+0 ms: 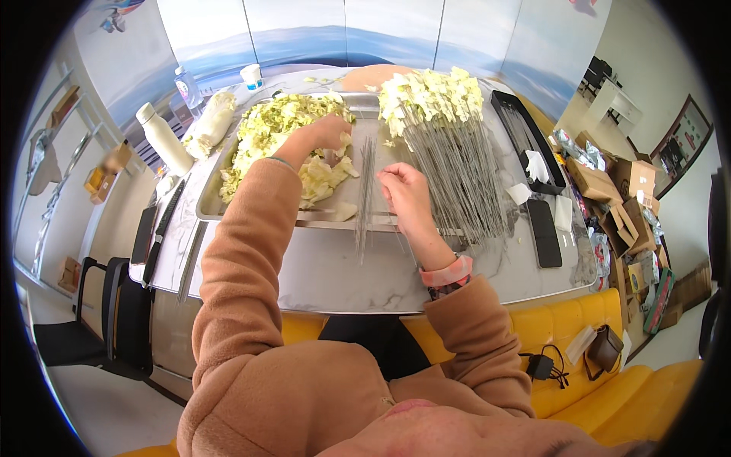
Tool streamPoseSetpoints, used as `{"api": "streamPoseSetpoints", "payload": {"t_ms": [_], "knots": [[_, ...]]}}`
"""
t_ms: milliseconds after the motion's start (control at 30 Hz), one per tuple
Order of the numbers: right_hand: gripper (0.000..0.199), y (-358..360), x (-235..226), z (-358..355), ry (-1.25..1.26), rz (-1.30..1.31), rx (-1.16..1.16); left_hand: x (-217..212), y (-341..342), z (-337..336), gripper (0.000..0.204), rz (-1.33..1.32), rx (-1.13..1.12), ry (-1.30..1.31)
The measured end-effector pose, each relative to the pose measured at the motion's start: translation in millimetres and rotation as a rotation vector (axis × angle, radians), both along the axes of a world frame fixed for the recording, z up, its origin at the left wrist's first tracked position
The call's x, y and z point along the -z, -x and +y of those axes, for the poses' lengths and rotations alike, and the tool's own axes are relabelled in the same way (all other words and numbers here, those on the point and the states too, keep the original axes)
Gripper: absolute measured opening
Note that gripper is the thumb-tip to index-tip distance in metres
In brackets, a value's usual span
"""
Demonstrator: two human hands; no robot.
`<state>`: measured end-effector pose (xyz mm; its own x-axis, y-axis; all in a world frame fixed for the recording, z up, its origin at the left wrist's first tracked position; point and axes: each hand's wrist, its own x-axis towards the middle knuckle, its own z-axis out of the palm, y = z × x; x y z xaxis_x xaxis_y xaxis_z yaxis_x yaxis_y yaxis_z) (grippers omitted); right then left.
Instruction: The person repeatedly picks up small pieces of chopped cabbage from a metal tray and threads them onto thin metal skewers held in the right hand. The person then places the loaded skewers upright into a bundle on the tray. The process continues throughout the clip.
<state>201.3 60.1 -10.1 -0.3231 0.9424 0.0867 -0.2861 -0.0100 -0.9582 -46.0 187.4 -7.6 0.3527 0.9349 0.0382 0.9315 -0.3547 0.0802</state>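
In the middle of the frame, on the pale marble counter [320, 266], my two hands work over a steel tray [209, 199] of cut cabbage pieces [266, 126]. My left hand [329, 131] is up at centre-top, fingers curled down into the cabbage at the heap's right edge, clenched on a piece or two as far as I can tell. My right hand [403, 190] sits lower and to the right, fingertips pinched together on what looks like one thin metal skewer; the rod itself is too fine to follow. Just left of that hand lies a small bunch of bare skewers [364, 194], long axis running top to bottom of the frame, closer to my right hand than my left. Farther right, a big fan of loaded skewers [449, 175] lies the same way, cabbage ends toward the top. A black tray [525, 129] and a dark phone [544, 232] sit at the right edge; a white bottle [164, 139] stands upper left.
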Motion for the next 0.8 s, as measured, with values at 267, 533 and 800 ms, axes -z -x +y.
{"api": "streamPoseSetpoints", "payload": {"t_ms": [267, 533, 800], "knots": [[0.007, 0, 0, 0, 0.002, -0.048, 0.012, -22, -5, -34, 0.028, -0.35, -0.134, 0.024], [0.008, 0, -12, -10, -0.005, -0.011, -0.145, -44, 2, -129, 0.018, -1.598, -0.221, 0.137], [0.016, -7, -20, -18, -0.107, -0.11, -0.389, -9, 33, -156, 0.019, -1.907, -0.265, 0.129]]}}
